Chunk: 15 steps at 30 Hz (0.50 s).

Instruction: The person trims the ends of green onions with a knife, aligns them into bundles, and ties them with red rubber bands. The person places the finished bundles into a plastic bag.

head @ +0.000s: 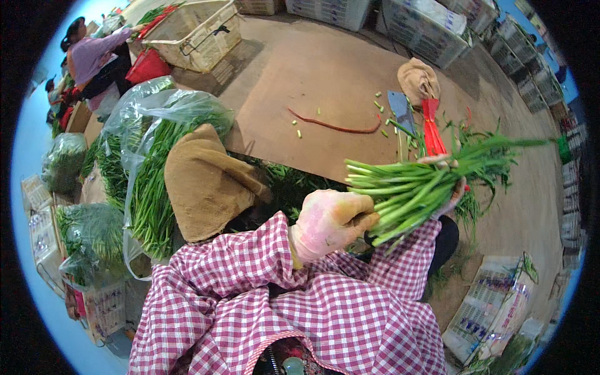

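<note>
A bunch of scallion-like greens [412, 192] lies across my right hand [453, 190], which grips it around the middle. Its pale cut ends point left and its leaves trail off to the right. My gloved left hand [335, 222] has its fingers curled at the near side of the stalks; its fingertips touch them, and what they pinch is partly hidden. Just beyond the bunch, a bundle of red ties [432, 126] and a wide-bladed knife [401, 110] rest on the brown board [300, 84]. A single red tie [335, 125] lies among short stem trimmings.
Plastic bags of greens [154, 187] stand at left beside a brown cloth-covered form [206, 187]. A bundled brown cloth [417, 82] sits at the board's far right. White crates [422, 33] line the back. Another person [96, 58] stands by a large plastic bin [199, 40].
</note>
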Each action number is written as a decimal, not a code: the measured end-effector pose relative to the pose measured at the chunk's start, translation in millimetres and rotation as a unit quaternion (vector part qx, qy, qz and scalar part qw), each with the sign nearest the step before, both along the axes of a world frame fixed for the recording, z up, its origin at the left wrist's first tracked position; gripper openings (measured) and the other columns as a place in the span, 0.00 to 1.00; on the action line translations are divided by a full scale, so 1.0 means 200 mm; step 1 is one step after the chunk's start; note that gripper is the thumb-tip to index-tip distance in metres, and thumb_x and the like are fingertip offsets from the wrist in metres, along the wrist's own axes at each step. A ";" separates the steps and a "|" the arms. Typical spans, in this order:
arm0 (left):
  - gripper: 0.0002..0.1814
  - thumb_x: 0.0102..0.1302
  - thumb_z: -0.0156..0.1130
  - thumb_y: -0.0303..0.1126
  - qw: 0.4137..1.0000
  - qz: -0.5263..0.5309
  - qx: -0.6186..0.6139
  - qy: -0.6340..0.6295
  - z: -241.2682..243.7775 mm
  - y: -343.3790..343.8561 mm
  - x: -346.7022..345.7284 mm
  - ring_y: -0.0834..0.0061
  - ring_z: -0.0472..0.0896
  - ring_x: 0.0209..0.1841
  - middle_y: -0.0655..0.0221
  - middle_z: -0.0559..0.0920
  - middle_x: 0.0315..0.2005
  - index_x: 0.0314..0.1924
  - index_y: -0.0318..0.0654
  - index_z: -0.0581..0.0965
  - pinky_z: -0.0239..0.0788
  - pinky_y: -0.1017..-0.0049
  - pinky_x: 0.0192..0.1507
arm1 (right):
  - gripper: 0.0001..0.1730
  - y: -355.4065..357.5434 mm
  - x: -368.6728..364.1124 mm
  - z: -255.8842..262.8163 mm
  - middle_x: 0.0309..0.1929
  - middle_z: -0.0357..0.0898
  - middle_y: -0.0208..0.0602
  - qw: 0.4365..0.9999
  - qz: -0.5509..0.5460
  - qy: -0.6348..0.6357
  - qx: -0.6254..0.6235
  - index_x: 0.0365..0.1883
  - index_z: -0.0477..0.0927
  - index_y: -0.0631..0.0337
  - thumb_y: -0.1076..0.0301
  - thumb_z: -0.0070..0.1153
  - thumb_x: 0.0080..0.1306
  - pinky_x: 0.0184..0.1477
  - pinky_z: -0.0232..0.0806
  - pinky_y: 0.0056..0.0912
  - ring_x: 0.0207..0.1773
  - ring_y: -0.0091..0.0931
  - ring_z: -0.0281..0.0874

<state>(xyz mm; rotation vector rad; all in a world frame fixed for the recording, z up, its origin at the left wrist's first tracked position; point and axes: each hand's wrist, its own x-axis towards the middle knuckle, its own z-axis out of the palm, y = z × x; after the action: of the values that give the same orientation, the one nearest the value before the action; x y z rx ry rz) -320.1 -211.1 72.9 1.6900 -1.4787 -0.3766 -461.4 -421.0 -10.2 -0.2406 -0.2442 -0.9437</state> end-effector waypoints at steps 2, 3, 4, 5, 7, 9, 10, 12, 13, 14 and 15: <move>0.08 0.58 0.69 0.37 0.999 0.044 -0.007 0.008 -0.03 0.05 0.07 0.59 0.82 0.26 0.62 0.81 0.23 0.30 0.41 0.81 0.72 0.65 0.28 | 0.24 -0.07 -0.05 -0.06 0.53 0.80 0.32 0.998 -0.051 0.016 -0.037 0.60 0.76 0.52 0.53 0.53 0.69 0.66 0.63 0.43 0.55 0.29 0.75; 0.11 0.61 0.67 0.40 0.999 0.044 0.017 0.007 -0.09 0.08 0.13 0.57 0.82 0.27 0.60 0.82 0.23 0.30 0.40 0.82 0.73 0.63 0.28 | 0.26 -0.08 -0.07 -0.05 0.54 0.80 0.32 0.998 -0.034 0.019 -0.047 0.64 0.73 0.52 0.53 0.53 0.70 0.66 0.63 0.43 0.56 0.29 0.75; 0.12 0.62 0.66 0.41 0.996 0.033 0.069 -0.053 -0.17 0.09 0.22 0.56 0.82 0.27 0.58 0.82 0.24 0.31 0.40 0.82 0.73 0.62 0.29 | 0.29 -0.09 -0.09 -0.05 0.55 0.80 0.31 0.998 -0.016 0.022 -0.057 0.67 0.71 0.52 0.53 0.52 0.70 0.67 0.63 0.43 0.57 0.29 0.75; 0.14 0.64 0.64 0.43 0.986 0.022 0.122 -0.111 -0.26 0.10 0.33 0.55 0.83 0.28 0.57 0.82 0.24 0.31 0.40 0.82 0.74 0.61 0.30 | 0.29 -0.06 -0.08 -0.05 0.54 0.80 0.32 1.000 0.010 0.009 -0.019 0.68 0.69 0.53 0.52 0.51 0.71 0.65 0.65 0.46 0.58 0.30 0.75; 0.15 0.66 0.62 0.45 0.951 0.081 0.244 -0.169 -0.38 0.05 0.56 0.52 0.83 0.29 0.57 0.82 0.23 0.33 0.40 0.82 0.74 0.57 0.32 | 0.25 -0.01 -0.02 0.01 0.47 0.82 0.34 0.994 0.001 0.108 -0.010 0.60 0.74 0.55 0.50 0.49 0.71 0.58 0.71 0.54 0.56 0.36 0.77; 0.14 0.67 0.61 0.43 0.949 0.116 0.231 -0.179 -0.47 -0.09 0.77 0.53 0.83 0.33 0.56 0.83 0.29 0.35 0.39 0.82 0.74 0.56 0.35 | 0.23 0.01 0.00 0.05 0.44 0.83 0.36 0.982 0.010 0.188 -0.014 0.54 0.76 0.55 0.49 0.50 0.70 0.55 0.73 0.58 0.52 0.39 0.79; 0.12 0.67 0.60 0.41 0.954 0.109 0.213 -0.182 -0.46 -0.17 0.83 0.55 0.83 0.39 0.56 0.83 0.37 0.39 0.40 0.82 0.75 0.58 0.40 | 0.22 0.01 0.03 0.07 0.40 0.82 0.37 0.968 0.028 0.251 0.007 0.50 0.76 0.55 0.47 0.50 0.70 0.54 0.74 0.56 0.47 0.40 0.80; 0.14 0.66 0.59 0.37 0.952 0.098 0.171 -0.233 -0.52 -0.35 0.93 0.57 0.80 0.50 0.57 0.81 0.49 0.48 0.40 0.79 0.73 0.62 0.49 | 0.28 -0.09 0.05 0.01 0.44 0.79 0.35 0.961 0.060 0.268 -0.029 0.64 0.70 0.59 0.52 0.52 0.71 0.53 0.76 0.48 0.50 0.34 0.77; 0.17 0.66 0.59 0.36 0.942 0.100 0.149 -0.282 -0.61 -0.42 0.99 0.58 0.78 0.55 0.58 0.78 0.54 0.53 0.40 0.77 0.72 0.63 0.54 | 0.31 -0.13 0.11 0.02 0.46 0.77 0.35 0.958 0.061 0.279 -0.038 0.68 0.66 0.60 0.54 0.53 0.71 0.52 0.76 0.45 0.51 0.32 0.76; 0.20 0.66 0.58 0.35 0.928 0.107 0.130 -0.333 -0.69 -0.46 1.04 0.59 0.76 0.60 0.59 0.76 0.59 0.57 0.40 0.76 0.70 0.65 0.58 | 0.36 -0.14 0.18 0.07 0.51 0.75 0.35 0.957 0.087 0.273 -0.040 0.74 0.58 0.61 0.58 0.53 0.71 0.52 0.77 0.43 0.53 0.29 0.74; 0.23 0.65 0.58 0.34 0.918 0.091 0.176 -0.344 -0.75 -0.50 1.05 0.59 0.73 0.63 0.59 0.74 0.62 0.60 0.40 0.73 0.68 0.65 0.60 | 0.36 -0.17 0.25 0.12 0.51 0.76 0.35 0.955 0.104 0.273 -0.054 0.74 0.59 0.61 0.58 0.53 0.71 0.52 0.77 0.43 0.53 0.30 0.74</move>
<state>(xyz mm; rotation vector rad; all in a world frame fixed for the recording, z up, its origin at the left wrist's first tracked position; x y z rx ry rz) -110.3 -310.6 -76.3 2.3907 -1.7906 0.0850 -411.9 -455.5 13.9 -0.5552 0.1886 -0.6248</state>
